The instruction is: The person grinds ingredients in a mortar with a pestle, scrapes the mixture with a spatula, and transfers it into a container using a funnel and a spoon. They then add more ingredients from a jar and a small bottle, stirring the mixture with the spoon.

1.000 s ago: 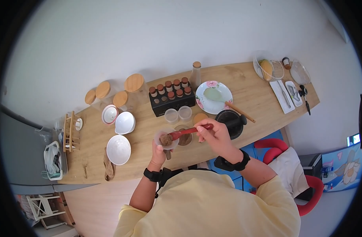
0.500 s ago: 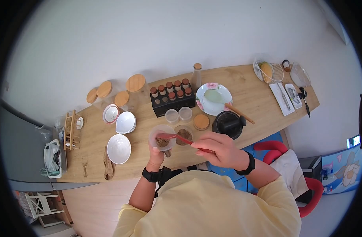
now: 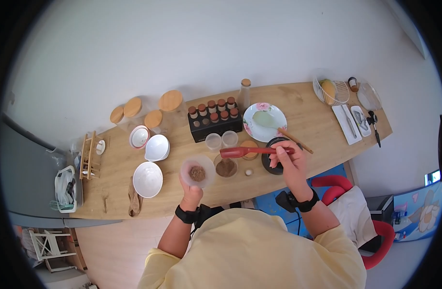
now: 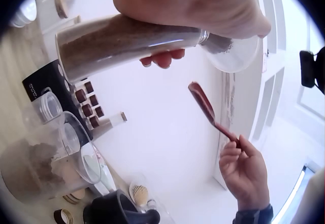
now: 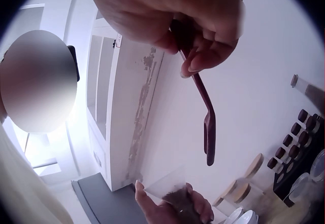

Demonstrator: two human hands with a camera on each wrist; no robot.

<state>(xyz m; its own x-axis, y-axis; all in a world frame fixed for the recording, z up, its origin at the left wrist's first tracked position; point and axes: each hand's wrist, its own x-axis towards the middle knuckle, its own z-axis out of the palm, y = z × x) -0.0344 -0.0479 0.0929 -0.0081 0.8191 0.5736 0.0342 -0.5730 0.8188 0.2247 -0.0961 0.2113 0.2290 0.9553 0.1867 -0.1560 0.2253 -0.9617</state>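
My left hand grips a clear glass bottle filled with brown powder, which stands roughly upright. A translucent funnel sits in the bottle's neck, with a small heap of brown powder inside it. To the right, my right hand pinches the handle of a red spoon, raised apart from the funnel. Below the spoon stands an open clear jar of brown powder. A small round cap lies right of the jar.
A black mortar with a pestle stands under my right hand. Behind are two small clear cups, a black spice rack and a floral plate. White bowls stand to the left, wooden-lidded jars behind them.
The red spoon was held over the funnel, then tipped into it; now it is lifted out and drawn right. The left hand still holds the bottle in much the same place.
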